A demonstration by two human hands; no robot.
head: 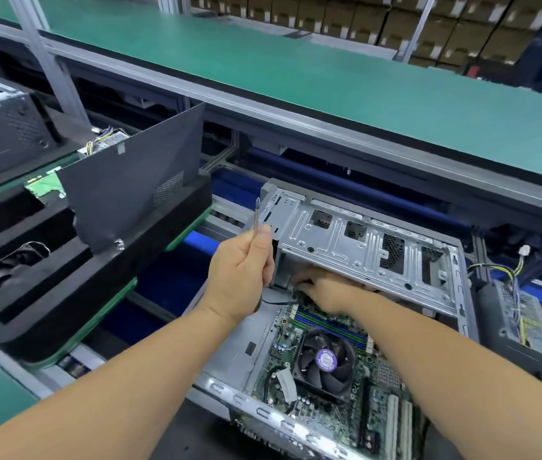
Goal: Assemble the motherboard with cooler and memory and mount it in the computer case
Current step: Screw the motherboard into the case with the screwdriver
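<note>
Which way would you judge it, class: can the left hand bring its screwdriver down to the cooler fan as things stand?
Probably yes: the left hand holds the screwdriver raised, and the cooler fan lies uncovered below, right arm beside it.

What we cannot make out around the open case

We lose the fingertips of the right hand (324, 292) under the drive cage (365, 247), so we cannot tell what they touch or whether they pinch anything. The left hand (241, 267) covers the handle of the screwdriver (257, 216); only the shaft shows. The motherboard (326, 386) runs off the bottom edge, and the right forearm hides part of it. The label on the cooler fan (326, 357) is too small for us to read. The power supply (521, 327) is blurred, its sticker illegible. Both arms are cut by the frame's lower edge.
</note>
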